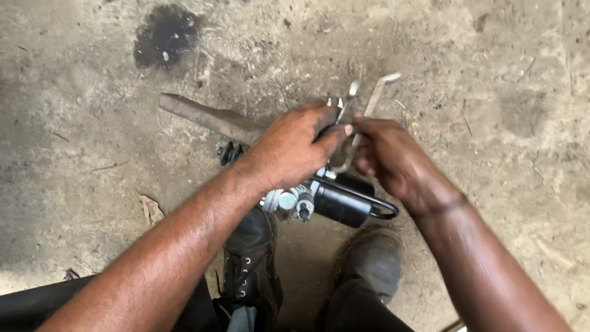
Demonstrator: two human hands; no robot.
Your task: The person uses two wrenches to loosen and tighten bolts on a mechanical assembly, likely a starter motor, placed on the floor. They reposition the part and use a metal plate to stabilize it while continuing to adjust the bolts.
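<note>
Two dark boots (pixel 249 258) nearest the lens, on the stained concrete floor (pixel 92 154); just above them lies a black-and-silver motor assembly (pixel 335 203), likely heavy, rigid, greasy, best held by its cylindrical body. Left hand (pixel 289 150) closed over its upper part; right hand (pixel 393 160) pinches two thin metal spanners (pixel 369 101) upright.

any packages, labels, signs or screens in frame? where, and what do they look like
None in view: no package, label, sign or screen.
What is there: left hand and right hand close together on slim metal wrenches, above a black and silver motor-like part on the dirt floor.
A dark oily stain marks the floor at upper left; worn dark boots at the bottom.
</note>
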